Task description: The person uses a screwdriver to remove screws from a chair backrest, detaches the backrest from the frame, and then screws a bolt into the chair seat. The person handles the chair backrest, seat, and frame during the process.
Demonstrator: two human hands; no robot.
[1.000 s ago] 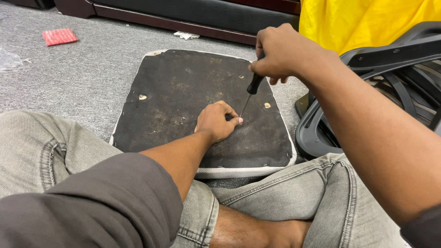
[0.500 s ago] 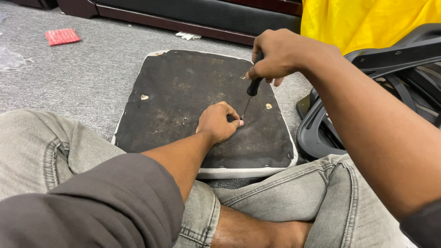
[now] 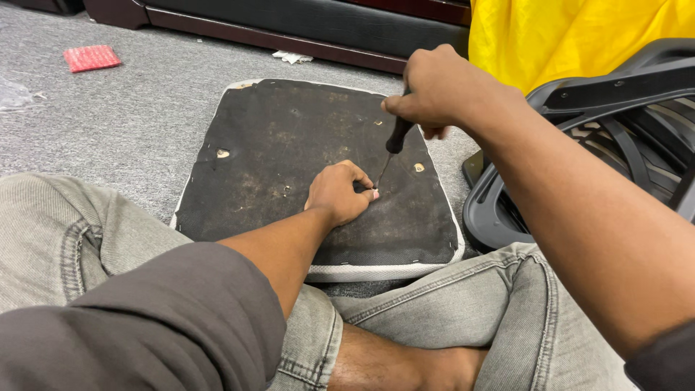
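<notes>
Right hand [image 3: 441, 90] grips screwdriver [image 3: 394, 141]; left hand [image 3: 339, 192] fisted on seat pad [image 3: 275, 152], grey carpet [image 3: 130, 123]

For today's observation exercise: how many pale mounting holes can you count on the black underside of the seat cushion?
3. One hole near the left edge, one near the right edge beside the screwdriver, and a small one toward the top. The left hand or right hand may hide more.
</notes>
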